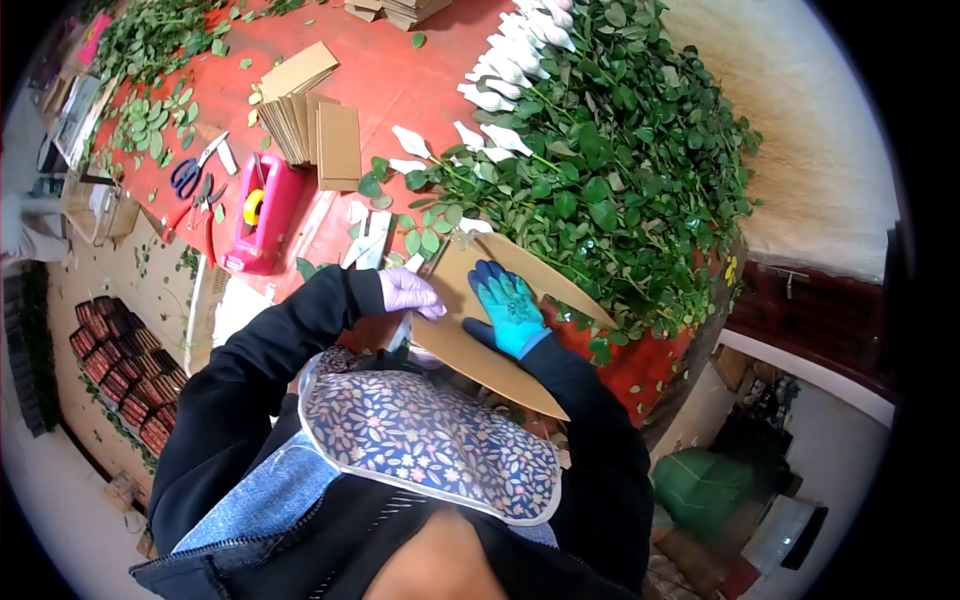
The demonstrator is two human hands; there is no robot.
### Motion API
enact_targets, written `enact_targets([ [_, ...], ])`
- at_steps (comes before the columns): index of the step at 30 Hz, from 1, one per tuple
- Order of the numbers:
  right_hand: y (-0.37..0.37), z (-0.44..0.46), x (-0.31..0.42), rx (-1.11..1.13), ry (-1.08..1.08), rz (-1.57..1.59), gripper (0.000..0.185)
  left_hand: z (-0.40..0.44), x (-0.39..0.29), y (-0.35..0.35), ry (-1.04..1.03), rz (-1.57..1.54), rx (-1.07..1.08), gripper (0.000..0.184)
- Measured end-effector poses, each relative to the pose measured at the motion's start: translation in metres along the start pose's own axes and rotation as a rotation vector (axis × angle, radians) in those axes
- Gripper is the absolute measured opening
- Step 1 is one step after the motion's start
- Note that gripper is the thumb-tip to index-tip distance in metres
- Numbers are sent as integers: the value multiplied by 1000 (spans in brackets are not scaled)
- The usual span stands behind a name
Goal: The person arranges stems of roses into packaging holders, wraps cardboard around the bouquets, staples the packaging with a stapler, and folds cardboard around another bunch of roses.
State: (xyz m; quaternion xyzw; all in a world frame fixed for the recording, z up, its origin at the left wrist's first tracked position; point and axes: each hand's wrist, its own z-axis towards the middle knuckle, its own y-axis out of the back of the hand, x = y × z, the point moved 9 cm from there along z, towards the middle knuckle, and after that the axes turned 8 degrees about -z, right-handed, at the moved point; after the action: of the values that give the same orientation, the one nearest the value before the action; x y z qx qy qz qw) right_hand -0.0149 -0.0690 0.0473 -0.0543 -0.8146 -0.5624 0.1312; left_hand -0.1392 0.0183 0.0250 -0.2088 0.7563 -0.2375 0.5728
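A brown cardboard sheet (pixel 462 352) lies at the table's front edge, close to my body, with one flap angled off to the upper right. My right hand (pixel 510 308), in a teal and dark blue glove, presses flat on it with the fingers stretched out. At the sheet's left edge is my left hand (pixel 405 292) in a thin lilac glove. Its fingers are closed together, seemingly on that edge; the fingertips are partly hidden. A white-netted flower bud (pixel 475 227) shows just beyond the sheet's top. Something pale under the sheet is mostly covered.
Leafy stems with white-netted buds (pixel 505 68) are heaped at the right of the red table (pixel 385 75). A pink tape dispenser (pixel 268 215), scissors (pixel 187 176), pruning shears (pixel 207 193) and cardboard pieces (pixel 338 148) lie left. Bundles (pixel 125 365) stand on the floor.
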Motion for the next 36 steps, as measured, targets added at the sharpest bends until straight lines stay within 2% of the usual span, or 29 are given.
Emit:
enact_targets([
  [1, -2, 1, -1, 15, -13, 1, 79, -5, -14, 8, 37, 156, -109, 25],
  [3, -5, -3, -1, 16, -16, 18, 80, -17, -67, 39, -327, 910, -397, 16],
  [5, -3, -2, -2, -9, -17, 33, 80, -49, -124, 73, -332, 1137, -855, 13],
  [7, 0, 0, 0, -14, -19, 0, 80, -86, -159, 93, -336, 1419, -1206, 15],
  [8, 0, 0, 0, -32, -12, 14, 80, -97, -168, 105, -293, 1412, -1288, 14],
  [11, -1, -3, -1, -90, -8, 11, 80, -93, -175, 116, -249, 1400, -1219, 10],
  [12, -3, -2, -2, -76, -11, 13, 80, -93, -178, 115, -186, 1509, -1216, 24],
  [13, -5, 0, -1, -66, -25, 16, 80, -89, -187, 116, -193, 1532, -1203, 24],
  [15, -1, 1, -1, -68, -28, 33, 79, -96, -209, 125, -17, 1710, -1501, 49],
  [16, 3, 0, 1, -85, -25, 27, 78, -95, -206, 153, 193, 1581, -1489, 75],
  [17, 5, -2, 2, -101, -24, 20, 76, -91, -200, 170, 433, 1527, -1484, 84],
  [19, 5, -3, 1, -97, -33, 20, 77, -82, -188, 204, 575, 1501, -1373, 90],
  [22, 3, -3, 1, -89, -23, 26, 78, -93, -185, 239, 498, 1456, -1465, 89],
  [23, 3, -4, 1, -81, -22, 23, 80, -99, -188, 241, 489, 1371, -1430, 90],
  [25, 1, -4, 0, -88, -14, 19, 80, -117, -197, 232, 486, 1300, -1539, 88],
  [27, -1, -5, -1, -77, -22, 49, 78, -135, -202, 229, 373, 1348, -1542, 66],
  [29, -5, -7, -2, -75, -34, 84, 77, -146, -191, 248, 221, 1268, -1363, 55],
  [31, -4, -8, -2, -65, -44, 92, 76, -152, -185, 233, -121, 958, -1192, 33],
  [33, -6, -7, -2, -61, -47, 86, 76, -124, -202, 142, -530, 513, -897, 29],
  [35, -8, -6, -3, -47, -48, 65, 77, -86, -182, 97, -566, 128, -438, 26],
  [36, -12, -6, -5, -23, -57, 44, 77, -58, -171, 52, -565, 304, -206, 23],
])
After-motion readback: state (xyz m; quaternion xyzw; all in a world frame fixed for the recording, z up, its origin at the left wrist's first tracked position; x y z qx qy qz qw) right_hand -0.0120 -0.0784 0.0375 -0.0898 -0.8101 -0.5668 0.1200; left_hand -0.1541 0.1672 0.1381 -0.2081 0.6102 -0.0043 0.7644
